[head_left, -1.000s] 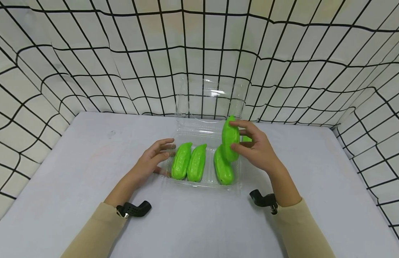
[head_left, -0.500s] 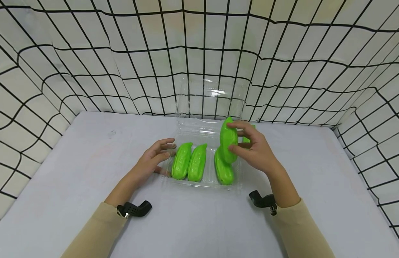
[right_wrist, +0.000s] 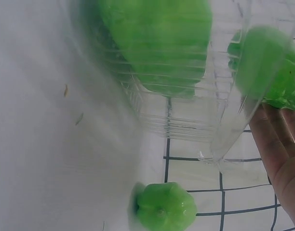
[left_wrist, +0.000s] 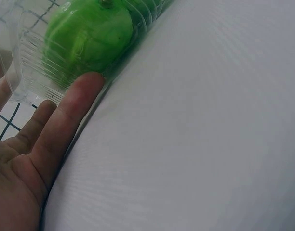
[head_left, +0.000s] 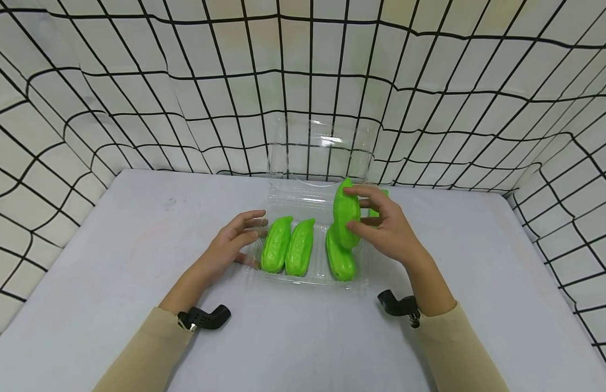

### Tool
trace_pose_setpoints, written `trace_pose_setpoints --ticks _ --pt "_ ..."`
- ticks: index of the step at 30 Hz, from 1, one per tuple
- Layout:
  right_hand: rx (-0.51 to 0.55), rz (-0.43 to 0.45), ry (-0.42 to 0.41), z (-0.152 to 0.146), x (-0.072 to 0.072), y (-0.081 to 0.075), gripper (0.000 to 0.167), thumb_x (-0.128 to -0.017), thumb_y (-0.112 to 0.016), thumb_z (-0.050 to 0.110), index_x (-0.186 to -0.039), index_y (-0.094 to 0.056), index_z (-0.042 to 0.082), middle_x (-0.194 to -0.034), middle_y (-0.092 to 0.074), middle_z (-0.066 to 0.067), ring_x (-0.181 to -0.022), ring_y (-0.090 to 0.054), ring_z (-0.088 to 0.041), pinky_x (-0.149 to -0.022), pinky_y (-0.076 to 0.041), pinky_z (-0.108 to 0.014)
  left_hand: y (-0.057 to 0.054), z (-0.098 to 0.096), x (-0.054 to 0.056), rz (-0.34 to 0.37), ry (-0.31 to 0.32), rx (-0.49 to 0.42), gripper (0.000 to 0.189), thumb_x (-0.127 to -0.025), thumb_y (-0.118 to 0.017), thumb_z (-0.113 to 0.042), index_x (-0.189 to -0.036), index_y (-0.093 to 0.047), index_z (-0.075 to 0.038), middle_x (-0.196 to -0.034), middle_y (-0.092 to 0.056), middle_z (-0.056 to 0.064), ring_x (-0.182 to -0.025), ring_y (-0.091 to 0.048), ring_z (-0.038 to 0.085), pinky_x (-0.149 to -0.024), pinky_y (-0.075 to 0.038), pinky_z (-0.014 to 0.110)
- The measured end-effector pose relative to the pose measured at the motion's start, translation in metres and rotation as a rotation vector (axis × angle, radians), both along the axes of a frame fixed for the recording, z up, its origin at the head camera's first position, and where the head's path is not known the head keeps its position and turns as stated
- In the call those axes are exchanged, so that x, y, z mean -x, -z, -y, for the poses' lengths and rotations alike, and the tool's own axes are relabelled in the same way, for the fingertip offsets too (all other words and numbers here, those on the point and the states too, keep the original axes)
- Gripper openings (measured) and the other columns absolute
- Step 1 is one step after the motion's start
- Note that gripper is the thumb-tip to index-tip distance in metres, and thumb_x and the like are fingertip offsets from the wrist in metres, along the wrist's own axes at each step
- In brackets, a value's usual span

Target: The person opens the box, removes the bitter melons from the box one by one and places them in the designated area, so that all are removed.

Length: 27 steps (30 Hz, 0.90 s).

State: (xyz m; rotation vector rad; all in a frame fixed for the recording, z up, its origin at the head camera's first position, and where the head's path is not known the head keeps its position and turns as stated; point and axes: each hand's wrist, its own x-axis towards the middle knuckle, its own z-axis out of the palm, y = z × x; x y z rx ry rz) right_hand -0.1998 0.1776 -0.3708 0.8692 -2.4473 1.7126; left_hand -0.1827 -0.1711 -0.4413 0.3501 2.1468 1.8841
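A clear plastic clamshell box lies on the table with its lid raised. Two long, bumpy green gourds rest side by side in its left part, and a third gourd lies in the right part. My right hand pinches another gourd between thumb and fingers, tip upward, over the box's right side; its lower end overlaps the third gourd in the head view. My left hand rests at the box's left wall, fingers extended; the left wrist view shows a finger along the ribbed plastic.
One more gourd lies on the table outside the box, right of it and partly hidden behind my right hand in the head view. A black wire grid over white sheeting surrounds the table's back and sides. The tabletop is white.
My right hand has shifted slightly left and down with the pinched gourd, mostly in the first half second. More of the gourd behind that hand now shows. My left hand stays put.
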Motion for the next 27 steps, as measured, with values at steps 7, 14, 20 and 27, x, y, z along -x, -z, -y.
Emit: trace_pose_setpoints --ticks 7,14,20,27 --pt "-0.002 -0.004 0.005 -0.0013 -0.0002 -0.0002 0.057 -0.087 -0.070 0.000 -0.139 -0.055 0.019 -0.147 -0.047 0.003 -0.122 -0.059 -0.028 -0.088 -0.060 -0.037 0.0002 -0.0002 0.0001 0.005 0.005 -0.001 0.048 -0.106 -0.046 -0.022 -0.152 -0.037 -0.016 -0.152 -0.041 0.016 -0.138 -0.042 0.043 -0.067 -0.063 0.046" --pt "0.004 -0.001 -0.005 -0.0005 0.0006 0.0003 0.057 -0.087 -0.070 0.000 -0.139 -0.055 0.018 -0.146 -0.047 0.002 -0.123 -0.059 -0.029 -0.088 -0.060 -0.037 -0.0003 0.0005 -0.0005 0.007 0.007 -0.003 0.048 -0.106 -0.047 -0.022 -0.152 -0.036 -0.016 -0.152 -0.041 0.016 -0.138 -0.042 0.042 -0.067 -0.062 0.047" --pt "0.004 0.001 -0.002 0.0000 0.0001 -0.0002 0.057 -0.087 -0.070 0.000 -0.139 -0.056 0.018 -0.146 -0.048 0.002 -0.123 -0.059 -0.029 -0.088 -0.060 -0.037 -0.0007 0.0003 -0.0002 0.007 0.007 0.001 0.049 -0.106 -0.046 -0.022 -0.152 -0.036 -0.015 -0.152 -0.041 0.016 -0.138 -0.042 0.042 -0.067 -0.062 0.046" --pt "0.004 -0.008 -0.012 0.0004 0.0007 0.0001 0.057 -0.087 -0.070 -0.001 -0.139 -0.056 0.018 -0.146 -0.048 0.002 -0.122 -0.060 -0.028 -0.087 -0.060 -0.037 -0.0006 0.0003 0.0003 0.002 0.006 0.003 0.048 -0.106 -0.046 -0.021 -0.152 -0.036 -0.015 -0.152 -0.041 0.017 -0.138 -0.043 0.042 -0.066 -0.062 0.046"
